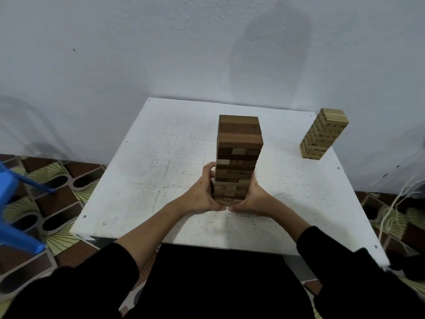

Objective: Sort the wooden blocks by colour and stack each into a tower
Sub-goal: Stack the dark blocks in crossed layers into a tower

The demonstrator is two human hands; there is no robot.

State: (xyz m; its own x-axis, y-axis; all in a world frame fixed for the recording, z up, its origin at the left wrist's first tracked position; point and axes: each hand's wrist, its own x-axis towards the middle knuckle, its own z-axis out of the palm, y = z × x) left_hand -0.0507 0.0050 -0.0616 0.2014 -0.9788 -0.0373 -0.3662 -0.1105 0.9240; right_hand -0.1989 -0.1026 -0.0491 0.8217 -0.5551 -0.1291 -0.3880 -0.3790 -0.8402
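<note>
A tall tower of mixed dark brown and light wooden blocks point(239, 155) stands in the middle of the white table point(161, 157). My left hand point(202, 194) wraps its fingers round the tower's lower left side. My right hand point(253, 199) clasps the lower right side, its fingers hidden behind the blocks. The two thumbs nearly meet at the tower's base. A shorter tower of light-coloured blocks point(323, 134) with dark printed marks stands alone at the table's far right.
A pale wall rises right behind the table. A blue plastic stool point(16, 203) stands on the patterned floor at the left. Pale strings point(391, 210) hang by the table's right edge. My dark clothing fills the foreground.
</note>
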